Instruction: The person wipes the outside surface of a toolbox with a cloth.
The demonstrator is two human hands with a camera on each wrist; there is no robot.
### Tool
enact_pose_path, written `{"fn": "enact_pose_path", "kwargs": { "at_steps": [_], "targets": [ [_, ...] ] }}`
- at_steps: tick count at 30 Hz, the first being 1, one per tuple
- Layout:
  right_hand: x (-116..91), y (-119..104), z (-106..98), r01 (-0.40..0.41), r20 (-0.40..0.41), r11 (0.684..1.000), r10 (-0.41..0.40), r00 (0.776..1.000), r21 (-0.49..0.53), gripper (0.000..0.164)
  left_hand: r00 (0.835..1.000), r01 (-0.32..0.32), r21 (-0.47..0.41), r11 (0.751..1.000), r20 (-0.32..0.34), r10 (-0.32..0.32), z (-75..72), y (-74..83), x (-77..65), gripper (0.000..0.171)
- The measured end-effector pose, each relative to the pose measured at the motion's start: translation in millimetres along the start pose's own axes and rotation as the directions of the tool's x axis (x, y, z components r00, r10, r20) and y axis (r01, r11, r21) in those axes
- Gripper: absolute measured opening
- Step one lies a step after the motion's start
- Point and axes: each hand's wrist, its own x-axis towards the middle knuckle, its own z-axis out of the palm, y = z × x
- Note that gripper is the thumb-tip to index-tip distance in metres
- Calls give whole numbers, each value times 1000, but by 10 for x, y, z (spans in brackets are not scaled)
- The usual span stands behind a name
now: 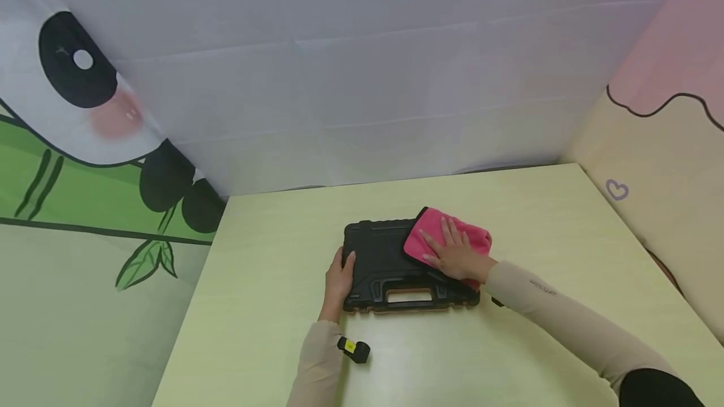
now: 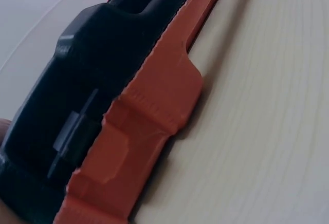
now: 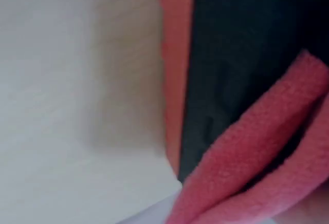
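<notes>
A black plastic carrying case [image 1: 376, 256] with a moulded handle lies flat on the table. Its lower shell is orange, as the left wrist view shows along the case's side [image 2: 149, 100]. My left hand [image 1: 338, 281] holds the case by its left edge, thumb on top. A folded pink cloth [image 1: 427, 231] with dark edging covers the right part of the lid and hangs a little over its right side. Spread across the cloth, my right hand [image 1: 457, 259] presses it onto the lid with fingers straight. In the right wrist view the pink cloth [image 3: 257, 131] drapes over the case's corner.
The pale wood-grain table [image 1: 254, 306] extends around the case on every side. Behind it hangs a white sheet [image 1: 367, 99], with printed cartoon panels [image 1: 175, 181] to the left and right. A small black wrist camera [image 1: 355, 350] is worn on the left wrist.
</notes>
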Motion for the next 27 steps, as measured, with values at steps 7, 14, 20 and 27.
{"fn": "enact_pose_path", "kwargs": {
  "at_steps": [7, 14, 20, 27],
  "targets": [
    [201, -367, 29, 139, 130, 989, -133, 983, -38, 68, 1000, 0, -5, 1000, -3, 0, 10, -20, 18, 59],
    [380, -752, 112, 229, 174, 967, -208, 962, -111, 63, 1000, 4, -20, 1000, 11, -4, 34, -20, 16, 57],
    [380, -824, 103, 229, 167, 968, -210, 963, -106, 61, 1000, 1, -48, 999, 17, -1, 50, -40, 9, 56],
    [235, -761, -53, 173, 41, 979, -170, 985, -104, 72, 1000, 0, -51, 999, -2, 0, 93, -59, 20, 56]
  ]
}}
